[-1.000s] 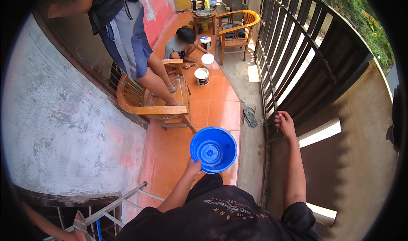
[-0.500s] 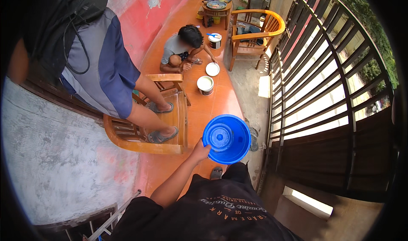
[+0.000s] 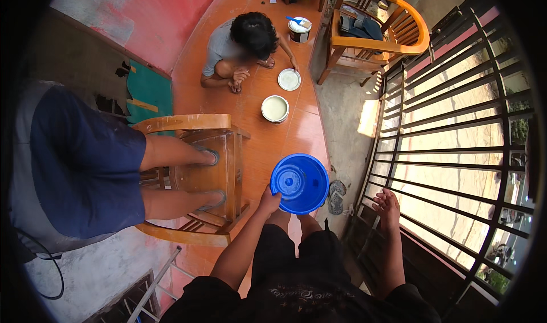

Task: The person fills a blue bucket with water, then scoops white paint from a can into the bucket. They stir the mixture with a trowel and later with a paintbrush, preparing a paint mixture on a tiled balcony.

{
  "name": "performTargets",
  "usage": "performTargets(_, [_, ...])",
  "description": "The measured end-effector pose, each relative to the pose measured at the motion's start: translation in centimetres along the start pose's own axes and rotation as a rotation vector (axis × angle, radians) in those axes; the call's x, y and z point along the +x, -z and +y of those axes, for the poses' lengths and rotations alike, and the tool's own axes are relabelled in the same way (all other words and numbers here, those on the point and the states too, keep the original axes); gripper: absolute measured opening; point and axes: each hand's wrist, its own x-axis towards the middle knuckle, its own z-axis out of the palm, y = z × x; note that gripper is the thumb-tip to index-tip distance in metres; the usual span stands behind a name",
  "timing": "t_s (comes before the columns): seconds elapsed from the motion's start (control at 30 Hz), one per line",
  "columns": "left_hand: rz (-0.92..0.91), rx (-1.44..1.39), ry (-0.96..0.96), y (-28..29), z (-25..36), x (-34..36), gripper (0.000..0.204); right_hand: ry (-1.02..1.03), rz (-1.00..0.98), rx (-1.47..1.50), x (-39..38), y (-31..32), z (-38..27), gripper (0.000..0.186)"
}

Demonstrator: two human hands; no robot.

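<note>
My left hand [image 3: 270,200] grips the near-left rim of a blue plastic bucket [image 3: 310,180], thumb over the edge. The bucket hangs in front of my legs, its opening toward me. Whether a little liquid lies at its bottom is hard to tell. Off to the right, my right hand [image 3: 388,206] is raised beside the railing, fingers loosely curled and apart, holding nothing. Beyond the bucket stands an uncovered paint can [image 3: 275,108] with pale contents. A crouching person [image 3: 250,43] touches a round white lid [image 3: 289,79] on the floor just past it.
Someone stands on a wooden chair [image 3: 208,132] at left, close by my arm. Another wooden armchair [image 3: 382,43] holds dark cloth. A paintbrush [image 3: 299,22] lies on a second can [image 3: 299,35]. Sandals [image 3: 337,197] sit near the metal railing [image 3: 444,166]; a ladder [image 3: 156,286] is at lower left.
My right hand has come into view on the right. The view has tilted downward and shifted. My left hand still holds the bucket; the crouching person's hand stays at the lid.
</note>
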Motion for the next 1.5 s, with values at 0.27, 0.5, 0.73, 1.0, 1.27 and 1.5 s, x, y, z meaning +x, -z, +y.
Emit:
performTargets(0.27, [-0.174,0.257,-0.053,-4.1,-7.4,25.9,0.055,-0.242,-0.248,-0.221,9.9,-17.7,4.5,0.024])
performTargets(0.5, [-0.245,0.264,-0.116,-8.9,-11.7,45.7,0.048,-0.397,-0.414,-0.261,29.4,-24.5,23.1,0.024])
performTargets(0.73, [-0.434,0.424,-0.131,-10.4,-15.4,60.8,0.045,-0.019,-0.798,-0.721,40.7,-24.2,20.4,0.031])
performTargets(1.0, [-0.48,0.633,0.159,-9.0,-7.4,60.9,0.066,0.356,-0.648,-0.954,45.2,-23.0,20.9,0.036])
performTargets(1.27, [-0.029,-0.291,0.334,-9.2,-11.6,57.9,0.07,0.331,-0.546,-1.228,46.8,-23.0,22.1,0.036])
performTargets(1.5, [0.117,-1.03,0.03,-9.2,-14.2,62.0,0.058,0.37,-0.576,-1.224,45.2,-21.1,24.0,0.039])
